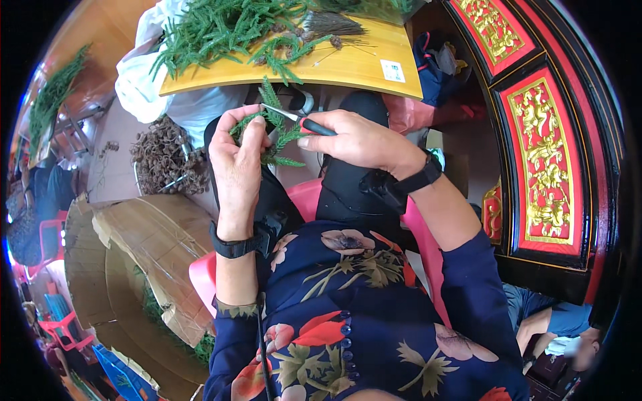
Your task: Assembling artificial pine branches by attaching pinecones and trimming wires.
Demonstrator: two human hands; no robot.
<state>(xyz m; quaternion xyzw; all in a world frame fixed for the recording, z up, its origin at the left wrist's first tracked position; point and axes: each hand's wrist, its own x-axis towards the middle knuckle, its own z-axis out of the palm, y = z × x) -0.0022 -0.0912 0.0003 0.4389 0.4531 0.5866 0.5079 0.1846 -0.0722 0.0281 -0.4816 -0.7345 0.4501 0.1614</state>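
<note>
Left fingers [255, 128] pinch a seemingly half-finished sprig [275, 121], right fingers [326, 119] hold pliers [316, 127]; beyond them, more greenery [221, 32] apparently waits.

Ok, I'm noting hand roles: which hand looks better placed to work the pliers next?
Probably the right hand: it holds the pliers, tips at the green sprig, while the left hand pinches the sprig.

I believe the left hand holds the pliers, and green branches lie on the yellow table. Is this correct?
Not quite: the head view shows the pliers in the right hand. The green branches do lie on the yellow table.
</note>
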